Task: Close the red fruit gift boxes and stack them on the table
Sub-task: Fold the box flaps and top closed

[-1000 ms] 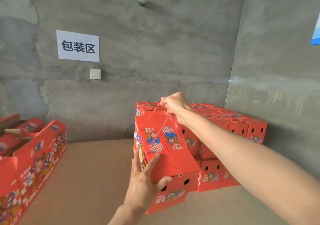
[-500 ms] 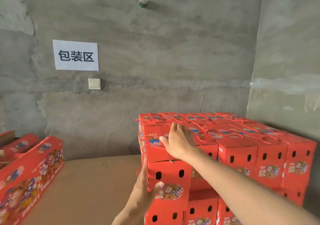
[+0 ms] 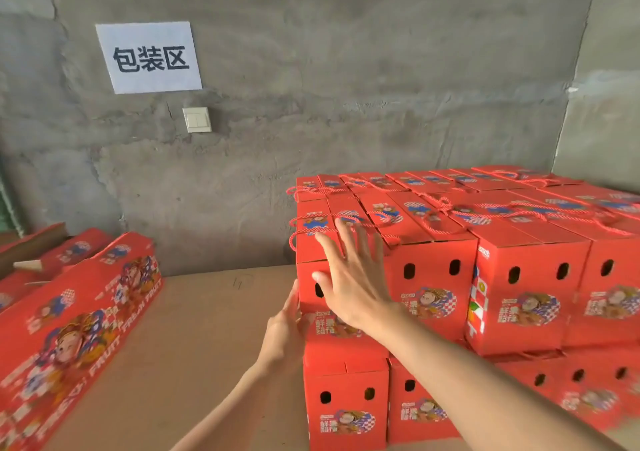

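Note:
A closed red gift box [image 3: 313,239] with a rope handle sits on the near-left corner of the upper layer of a two-layer stack of red boxes [image 3: 519,277] on the brown table [image 3: 194,346]. My right hand [image 3: 349,274] hovers with fingers spread over that box's front top edge; contact cannot be told. My left hand [image 3: 285,332] presses flat against the box's left side, fingers straight.
Flat, unfolded red box blanks [image 3: 76,322] lie piled at the left of the table. A grey concrete wall stands behind with a paper sign [image 3: 149,57] and a light switch [image 3: 196,119]. Bare table surface lies between the two piles.
The box carried by its rope handle has been set on the stack's corner. My right hand let go of the handle and opened; my left hand moved to the box's left side.

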Motion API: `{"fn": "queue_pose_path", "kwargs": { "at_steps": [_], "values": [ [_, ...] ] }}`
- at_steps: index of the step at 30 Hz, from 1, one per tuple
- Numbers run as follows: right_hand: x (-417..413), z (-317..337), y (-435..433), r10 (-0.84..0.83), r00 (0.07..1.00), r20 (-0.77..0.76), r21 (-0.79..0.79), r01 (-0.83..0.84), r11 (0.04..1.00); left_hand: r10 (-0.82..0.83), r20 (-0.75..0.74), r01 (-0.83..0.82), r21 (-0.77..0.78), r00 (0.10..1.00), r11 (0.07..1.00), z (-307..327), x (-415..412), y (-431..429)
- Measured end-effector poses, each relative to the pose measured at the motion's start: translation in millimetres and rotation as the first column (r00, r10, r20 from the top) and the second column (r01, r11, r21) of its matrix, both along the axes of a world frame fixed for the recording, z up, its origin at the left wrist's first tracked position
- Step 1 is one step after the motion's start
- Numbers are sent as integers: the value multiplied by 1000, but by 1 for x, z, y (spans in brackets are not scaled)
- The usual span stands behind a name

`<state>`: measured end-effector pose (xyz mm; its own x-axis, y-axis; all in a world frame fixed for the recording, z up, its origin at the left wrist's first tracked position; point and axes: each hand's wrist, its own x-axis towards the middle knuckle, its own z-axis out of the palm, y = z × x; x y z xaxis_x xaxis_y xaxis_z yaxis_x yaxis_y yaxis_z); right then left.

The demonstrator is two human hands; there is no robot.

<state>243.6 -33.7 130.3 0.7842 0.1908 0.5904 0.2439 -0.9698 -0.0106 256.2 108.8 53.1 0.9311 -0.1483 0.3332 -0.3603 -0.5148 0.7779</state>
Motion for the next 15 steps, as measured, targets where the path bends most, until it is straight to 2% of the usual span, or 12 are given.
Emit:
{"fn": "queue_pose_path", "kwargs": {
  "at_steps": [3,6,10,13,15],
  "values": [
    [-3,-15,5,-12,997,82,-53,16,998,23,-22,-22,21,1000,1000,-2,1,-2],
    [2,-19,3,-7,1000,18,-71,8,997,10,-92,0,106,996,994,7,-6,0],
    [2,-21,4,-6,1000,-4,-40,6,999,-20,-102,44,233,995,972,8,-42,5],
    [2,-20,6,-12,1000,-7,-17,12,1000,-31,-102,70,400,994,914,3,-70,16],
    [3,-20,5,-33,999,-16,-10,33,999,-24,-55,51,564,998,824,2,-90,30]
  ]
}}
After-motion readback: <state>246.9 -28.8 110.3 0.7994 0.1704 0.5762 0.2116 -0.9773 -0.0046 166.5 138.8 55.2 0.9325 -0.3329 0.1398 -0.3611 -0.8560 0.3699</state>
